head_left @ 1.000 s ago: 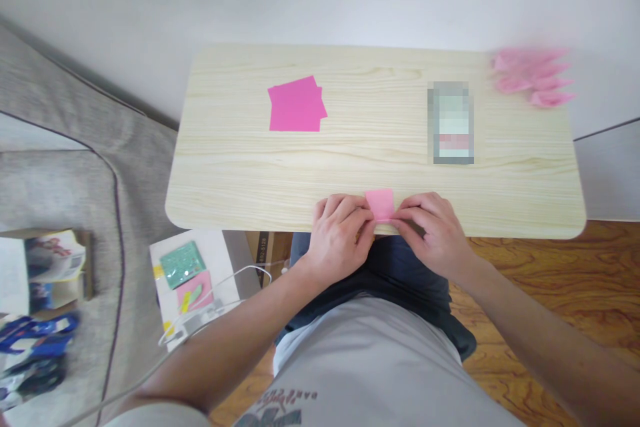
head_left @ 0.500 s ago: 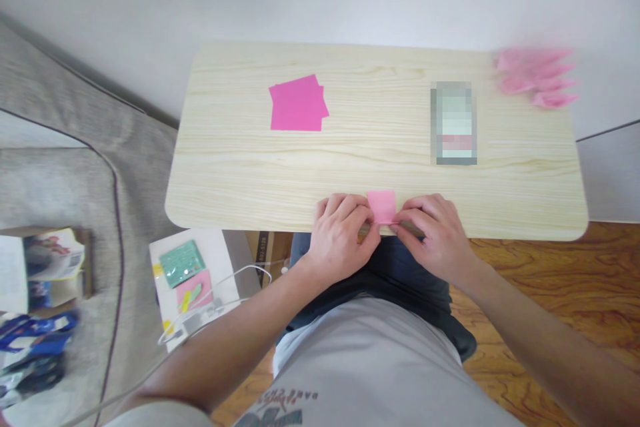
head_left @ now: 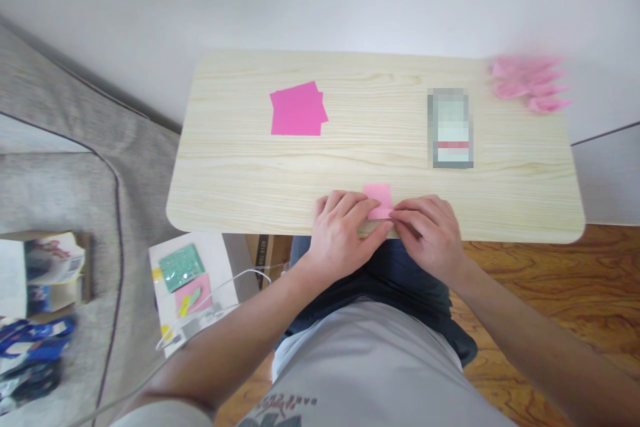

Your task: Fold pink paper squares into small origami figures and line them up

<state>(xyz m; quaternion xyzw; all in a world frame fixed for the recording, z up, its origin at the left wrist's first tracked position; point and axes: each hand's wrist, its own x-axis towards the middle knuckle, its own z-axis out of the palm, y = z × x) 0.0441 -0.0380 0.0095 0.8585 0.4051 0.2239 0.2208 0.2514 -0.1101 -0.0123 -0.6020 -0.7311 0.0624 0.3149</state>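
A small piece of light pink paper (head_left: 379,195) lies at the front edge of the table, with a fold line along its lower side. My left hand (head_left: 345,227) is on its left part, the index finger pressing the paper and the thumb reaching under the lower edge. At the lower right corner, my right hand (head_left: 431,232) pinches the paper between thumb and fingertips. Both hands are closed on it, and their fingertips partly cover its lower edge.
Bright pink sheets (head_left: 297,110) lie overlapped on the wooden table (head_left: 240,180). A blurred-out phone-like object (head_left: 451,127) is right of centre. Folded pink paper pieces (head_left: 530,83) sit at the far right corner. Left below stands a white box (head_left: 213,253) with a green packet (head_left: 180,267) and cables.
My left index finger has moved onto the paper, and my left thumb has slid right along its lower edge. The paper has shifted slightly left and away from the table edge.
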